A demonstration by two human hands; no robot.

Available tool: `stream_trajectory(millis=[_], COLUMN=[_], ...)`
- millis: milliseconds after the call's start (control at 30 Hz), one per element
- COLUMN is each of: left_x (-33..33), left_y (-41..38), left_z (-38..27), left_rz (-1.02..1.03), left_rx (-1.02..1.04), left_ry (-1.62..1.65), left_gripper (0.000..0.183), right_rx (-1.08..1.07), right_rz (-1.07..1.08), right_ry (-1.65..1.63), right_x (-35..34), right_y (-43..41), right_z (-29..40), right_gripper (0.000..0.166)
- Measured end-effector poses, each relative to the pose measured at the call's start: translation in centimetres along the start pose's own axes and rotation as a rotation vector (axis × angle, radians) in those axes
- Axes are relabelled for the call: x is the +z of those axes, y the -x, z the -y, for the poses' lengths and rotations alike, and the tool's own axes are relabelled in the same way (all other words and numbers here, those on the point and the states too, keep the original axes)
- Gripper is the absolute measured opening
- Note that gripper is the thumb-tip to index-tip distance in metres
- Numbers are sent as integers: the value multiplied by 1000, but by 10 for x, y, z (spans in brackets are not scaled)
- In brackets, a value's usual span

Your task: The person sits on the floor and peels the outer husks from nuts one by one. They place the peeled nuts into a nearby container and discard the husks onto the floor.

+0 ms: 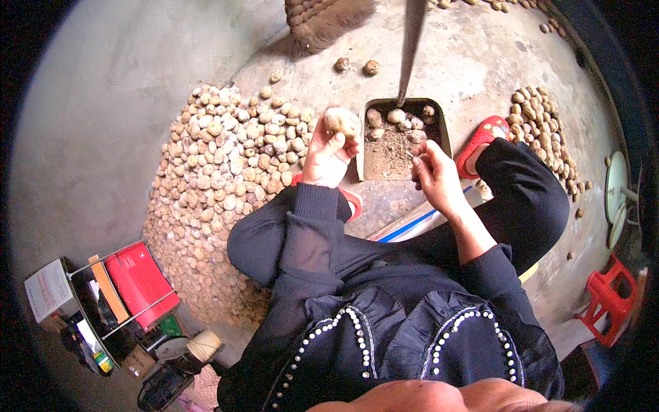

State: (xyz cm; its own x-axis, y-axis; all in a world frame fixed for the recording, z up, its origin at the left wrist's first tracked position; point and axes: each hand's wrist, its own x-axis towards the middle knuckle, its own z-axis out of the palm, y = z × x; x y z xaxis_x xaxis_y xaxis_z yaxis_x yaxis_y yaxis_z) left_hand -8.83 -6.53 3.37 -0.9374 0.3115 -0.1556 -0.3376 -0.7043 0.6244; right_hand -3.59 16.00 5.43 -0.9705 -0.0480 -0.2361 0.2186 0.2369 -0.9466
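Observation:
A large, pale round tuber (341, 122) rests in my left hand (327, 154), with the thumb and fingers around its lower side. My right hand (435, 172) is beside the dustpan's front right corner, its thumb and fingers pinching a small thin object (410, 153) too small to name. Between and beyond my hands lies the dustpan (378, 167), its long handle (410, 51) rising toward the top of the view. Loose soil and several tubers (396, 116) lie in the pan. A big heap of tubers (216, 170) spreads to the left of my left hand.
Smaller tubers form another pile (538, 123) beyond my right red slipper (481, 141). Two loose tubers (370, 67) lie near a woven sack (322, 23). A rack (121, 329) with boxes stands at lower left, and a red plastic stool (610, 301) at far right.

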Motion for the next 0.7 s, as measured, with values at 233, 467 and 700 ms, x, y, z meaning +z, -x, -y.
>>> stream_trajectory(millis=[233,467,700], left_x=[65,63,58], left_y=[32,39,41], left_z=[-2,31,49], left_rz=[-2,-54,-88], left_rx=[-181,-195,-209], left_ry=[-43,-71,-106], left_gripper=[55,47,43], right_rx=[-120,-361,-414], right_rz=[-9,-17,-67], right_ry=[-457,-207,-45], right_x=[-14,-8,0], right_y=[13,17,17], right_z=[12,7,4], right_gripper=[6,10,11])
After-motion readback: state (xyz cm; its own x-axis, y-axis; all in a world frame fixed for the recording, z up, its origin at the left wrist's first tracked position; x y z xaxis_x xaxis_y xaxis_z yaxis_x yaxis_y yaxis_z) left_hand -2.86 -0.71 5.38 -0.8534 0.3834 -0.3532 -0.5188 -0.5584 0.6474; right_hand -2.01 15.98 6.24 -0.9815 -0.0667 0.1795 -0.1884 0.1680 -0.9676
